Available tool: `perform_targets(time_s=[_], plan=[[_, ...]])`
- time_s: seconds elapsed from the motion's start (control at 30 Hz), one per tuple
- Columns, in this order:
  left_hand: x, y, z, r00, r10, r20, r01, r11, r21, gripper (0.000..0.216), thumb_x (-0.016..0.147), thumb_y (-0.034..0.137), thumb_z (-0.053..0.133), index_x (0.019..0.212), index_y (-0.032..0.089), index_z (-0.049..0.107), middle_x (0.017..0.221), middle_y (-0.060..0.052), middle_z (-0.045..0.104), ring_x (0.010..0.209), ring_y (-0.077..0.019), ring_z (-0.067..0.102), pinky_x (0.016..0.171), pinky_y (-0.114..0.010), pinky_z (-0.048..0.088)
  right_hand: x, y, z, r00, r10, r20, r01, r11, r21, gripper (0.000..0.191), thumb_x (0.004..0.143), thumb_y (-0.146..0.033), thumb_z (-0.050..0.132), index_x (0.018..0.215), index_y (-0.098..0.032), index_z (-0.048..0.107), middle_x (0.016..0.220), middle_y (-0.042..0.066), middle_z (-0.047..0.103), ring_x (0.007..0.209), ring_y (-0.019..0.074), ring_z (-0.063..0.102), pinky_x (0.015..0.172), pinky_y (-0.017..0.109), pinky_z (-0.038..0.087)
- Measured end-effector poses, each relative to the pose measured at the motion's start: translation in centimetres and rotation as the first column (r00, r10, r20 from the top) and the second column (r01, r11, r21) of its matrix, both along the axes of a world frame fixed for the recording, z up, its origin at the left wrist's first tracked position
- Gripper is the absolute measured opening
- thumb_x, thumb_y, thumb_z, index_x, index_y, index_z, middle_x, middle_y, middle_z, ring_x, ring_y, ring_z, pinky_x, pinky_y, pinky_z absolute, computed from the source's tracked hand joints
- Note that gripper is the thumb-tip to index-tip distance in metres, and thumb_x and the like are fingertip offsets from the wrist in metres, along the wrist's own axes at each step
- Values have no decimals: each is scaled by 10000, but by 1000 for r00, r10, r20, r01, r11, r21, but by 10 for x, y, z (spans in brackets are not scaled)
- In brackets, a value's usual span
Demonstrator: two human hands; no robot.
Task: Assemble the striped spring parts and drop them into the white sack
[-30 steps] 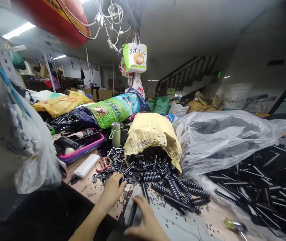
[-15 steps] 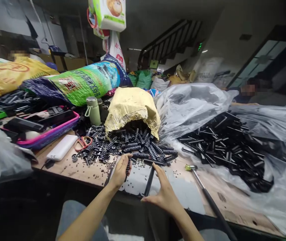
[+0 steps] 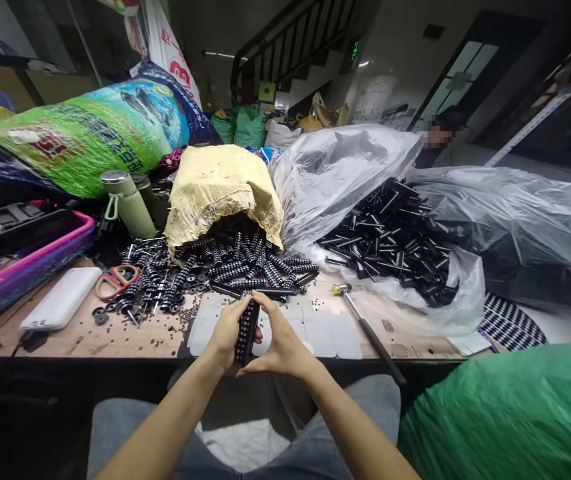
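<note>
My left hand (image 3: 224, 335) is closed around a slim black roller with rows of white marks (image 3: 243, 339), held over the table's front edge. My right hand (image 3: 286, 343) grips a smooth black bar (image 3: 252, 323) at its two ends, index finger at the top and thumb at the bottom. Bar and roller lie side by side, close against each other; whether they are joined I cannot tell. Beyond the hands, more black bars (image 3: 278, 291) lie before a heap of similar rollers (image 3: 230, 267) spilling from a yellowish sack (image 3: 225, 173).
A hammer (image 3: 365, 327) with a yellow head lies to the right. Behind it, black parts (image 3: 390, 233) spill from a clear plastic bag (image 3: 345, 167). Scissors (image 3: 117, 283), a white power bank (image 3: 60, 299) and a green flask (image 3: 128, 203) stand or lie left. A person (image 3: 438, 137) is at the back right.
My right hand has closed on the black bar and brought it left against the roller in my left hand. The camera view has shifted right and down.
</note>
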State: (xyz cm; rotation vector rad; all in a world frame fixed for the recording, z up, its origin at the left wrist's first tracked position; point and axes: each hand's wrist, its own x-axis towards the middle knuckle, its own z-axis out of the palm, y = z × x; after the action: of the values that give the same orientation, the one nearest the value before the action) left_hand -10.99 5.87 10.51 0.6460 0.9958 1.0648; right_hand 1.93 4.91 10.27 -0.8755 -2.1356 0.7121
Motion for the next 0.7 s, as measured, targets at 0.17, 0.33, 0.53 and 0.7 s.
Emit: perform_targets(time_s=[0.17, 0.33, 0.53, 0.7], plan=[[6, 4, -2, 998, -35, -45, 29, 991, -128, 249, 764, 409, 481, 773, 161, 482, 400, 41, 477, 341, -121, 489, 352, -219, 406, 3, 1, -12, 1000, -25, -11, 24, 997, -77, 1089, 466, -452, 761, 1320, -169, 148, 1329, 142, 284, 1245, 251, 277, 1042, 384, 266], [9, 13, -8, 990, -112, -91, 93, 978, -184, 227, 796, 362, 442, 764, 145, 501, 393, 30, 465, 347, -112, 480, 356, -204, 398, 0, 2, -25, 990, -132, -38, 125, 980, -156, 1055, 427, -355, 781, 1289, -169, 202, 1274, 127, 347, 1183, 246, 354, 1009, 381, 312], [10, 18, -32, 913, -128, -386, 159, 986, 49, 282, 791, 372, 431, 840, 135, 576, 639, -38, 565, 571, -136, 557, 591, -292, 485, -4, 3, -47, 959, -277, 55, 281, 952, -118, 996, 420, -231, 734, 1271, -133, 224, 1252, 149, 360, 1182, 265, 334, 1003, 402, 306], [12, 7, -58, 445, 199, -873, 491, 761, 424, 464, 729, 163, 513, 1192, 165, 475, 968, -99, 522, 903, -197, 508, 836, -363, 423, -1, 6, -69, 883, -418, 214, 433, 901, -26, 804, 566, -221, 618, 1265, -85, 245, 1249, 192, 371, 1191, 271, 322, 999, 427, 291]])
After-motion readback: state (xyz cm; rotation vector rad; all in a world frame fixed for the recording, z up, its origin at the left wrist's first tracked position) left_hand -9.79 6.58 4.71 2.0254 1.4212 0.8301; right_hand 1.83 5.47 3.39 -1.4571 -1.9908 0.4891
